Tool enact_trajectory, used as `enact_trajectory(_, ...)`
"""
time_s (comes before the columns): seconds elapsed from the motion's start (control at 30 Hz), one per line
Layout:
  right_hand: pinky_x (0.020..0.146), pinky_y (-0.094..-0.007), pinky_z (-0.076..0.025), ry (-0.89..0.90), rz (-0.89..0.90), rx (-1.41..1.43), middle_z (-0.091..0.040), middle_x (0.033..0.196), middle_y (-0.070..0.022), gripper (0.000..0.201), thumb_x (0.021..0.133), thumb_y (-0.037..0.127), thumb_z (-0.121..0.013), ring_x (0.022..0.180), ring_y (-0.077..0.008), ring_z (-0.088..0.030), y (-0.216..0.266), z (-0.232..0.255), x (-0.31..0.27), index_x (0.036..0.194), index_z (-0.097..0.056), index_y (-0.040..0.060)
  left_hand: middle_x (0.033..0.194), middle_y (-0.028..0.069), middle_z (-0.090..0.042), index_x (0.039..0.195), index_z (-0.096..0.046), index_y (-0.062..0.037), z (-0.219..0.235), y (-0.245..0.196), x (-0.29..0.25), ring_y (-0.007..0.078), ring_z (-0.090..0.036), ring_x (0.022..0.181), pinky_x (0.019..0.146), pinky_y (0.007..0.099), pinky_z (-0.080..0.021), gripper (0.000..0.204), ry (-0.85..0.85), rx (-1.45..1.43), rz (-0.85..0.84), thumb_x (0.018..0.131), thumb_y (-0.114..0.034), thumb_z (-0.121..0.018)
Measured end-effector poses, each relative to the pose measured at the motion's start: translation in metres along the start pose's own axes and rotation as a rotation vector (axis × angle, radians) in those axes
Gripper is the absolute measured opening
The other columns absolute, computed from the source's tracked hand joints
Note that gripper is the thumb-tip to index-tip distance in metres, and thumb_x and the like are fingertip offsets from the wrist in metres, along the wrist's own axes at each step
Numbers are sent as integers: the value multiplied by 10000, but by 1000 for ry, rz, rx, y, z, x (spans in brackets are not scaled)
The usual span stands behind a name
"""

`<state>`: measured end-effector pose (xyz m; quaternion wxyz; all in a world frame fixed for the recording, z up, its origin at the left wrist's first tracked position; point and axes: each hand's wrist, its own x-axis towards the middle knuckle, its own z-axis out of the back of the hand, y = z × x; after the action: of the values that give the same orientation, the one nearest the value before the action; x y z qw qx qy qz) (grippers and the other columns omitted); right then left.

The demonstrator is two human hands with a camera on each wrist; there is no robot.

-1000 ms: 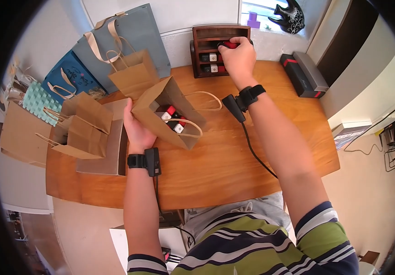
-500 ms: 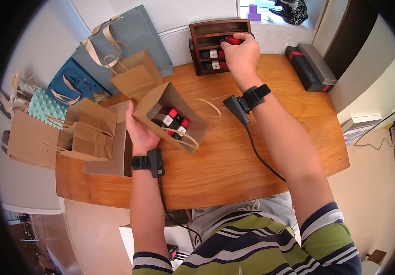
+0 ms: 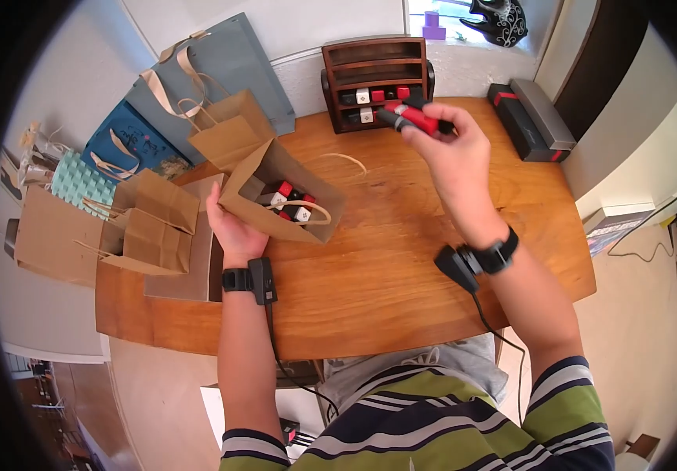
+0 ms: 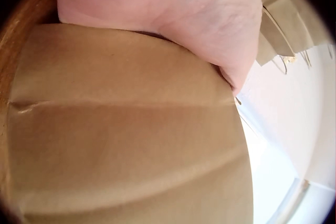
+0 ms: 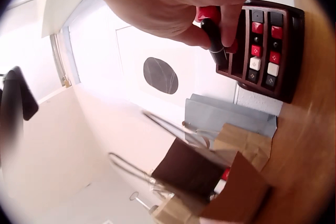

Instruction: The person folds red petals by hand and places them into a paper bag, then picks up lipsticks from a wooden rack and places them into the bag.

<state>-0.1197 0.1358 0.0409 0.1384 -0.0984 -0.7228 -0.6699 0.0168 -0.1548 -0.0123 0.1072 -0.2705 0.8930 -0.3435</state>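
Note:
In the head view, my right hand (image 3: 464, 161) pinches several red and black cylindrical pieces (image 3: 421, 118) between thumb and fingers, in front of the dark wooden rack (image 3: 374, 53). The right wrist view shows a black piece (image 5: 214, 40) held beside the rack (image 5: 298, 29). Red, white and black pieces stand on the rack's two lower shelves. My left hand (image 3: 235, 231) holds a tilted brown paper bag (image 3: 256, 188) from its left side; its fingers behind the bag are hidden. Red, white and black pieces (image 3: 304, 213) lie inside the bag.
Other brown paper bags (image 3: 154, 228) stand at the left, by a flat brown box (image 3: 206, 267). Grey (image 3: 252, 71) and blue (image 3: 118, 129) bags lean on the wall. Dark boxes (image 3: 523, 125) lie at the right back. A cable (image 3: 495, 330) hangs from my right wrist.
My right hand has moved from the rack's upper shelf toward the right and nearer to me, carrying red and black pieces; that shelf now shows bare. The bag in my left hand has shifted slightly.

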Motion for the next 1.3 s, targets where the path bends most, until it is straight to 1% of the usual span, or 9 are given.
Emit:
enact_trajectory(0.2,893,-262,-573,214,-167,272,-606,1328,-128,407,837,-106,-783,1075,-154,-663,15,37,-77,1200,-614,-37,1383,132,-644,1369,-595,-13,4,-1,0,328,-590,1270,1101,481,-452,564,39,-7,-4,1016,-447,-520)
enact_trajectory(0.3,960,-269,-577,314,-206,330,-479,1453,-144,413,845,-152,-747,1152,-182,-650,25,38,-104,1210,-596,-34,1365,132,-653,1361,-598,-12,-1,1,-2,327,-600,1249,1098,473,-452,560,29,19,-11,996,-431,-536)
enact_trajectory(0.43,937,-282,-614,367,-137,258,-478,1414,-122,423,816,-136,-772,1140,-184,-659,30,20,-123,1184,-632,20,1345,127,-663,1345,-610,-22,-3,3,-2,327,-606,1236,1097,474,-449,555,1,75,-61,961,-419,-562)
enact_trajectory(0.57,889,-284,-626,383,-114,298,-489,1408,-138,400,820,-105,-784,1060,-189,-685,25,-1,-126,1172,-635,13,1332,121,-671,1333,-620,-27,-4,2,-5,325,-608,1234,1088,474,-456,561,6,61,-29,924,-410,-585)
enact_trajectory(0.67,871,-290,-631,381,-91,252,-489,1418,-160,400,818,-104,-783,1073,-209,-690,25,-13,-125,1171,-633,12,1333,121,-673,1327,-624,-26,0,3,-5,323,-610,1235,1086,466,-460,559,37,53,-22,923,-409,-583)
enact_trajectory(0.87,850,-288,-629,360,186,53,-494,1416,-185,403,818,-106,-776,1046,-225,-702,29,-24,-123,1174,-633,18,1359,134,-660,1353,-608,-1,7,6,1,304,-609,1253,1096,424,-449,568,75,41,-7,963,-408,-544)
enact_trajectory(0.97,837,-288,-628,321,165,71,-500,1407,-174,404,817,-102,-779,1009,-218,-703,29,-27,-126,1175,-631,11,1372,138,-657,1367,-603,3,9,6,2,304,-606,1265,1099,422,-448,575,74,17,-6,967,-404,-536)
enact_trajectory(1.17,850,-270,-630,284,-124,233,-499,1396,-152,390,827,-99,-778,1017,-193,-701,25,-29,-137,1178,-629,-16,1356,133,-665,1355,-609,-4,1,8,-2,311,-614,1246,1092,430,-455,570,93,43,-37,957,-406,-537)
enact_trajectory(1.3,853,-267,-630,287,-126,298,-495,1400,-143,391,829,-99,-778,1013,-183,-699,26,-32,-139,1182,-632,-14,1343,131,-671,1347,-614,-9,-6,9,-7,313,-622,1226,1085,427,-459,568,94,47,-25,954,-411,-534)
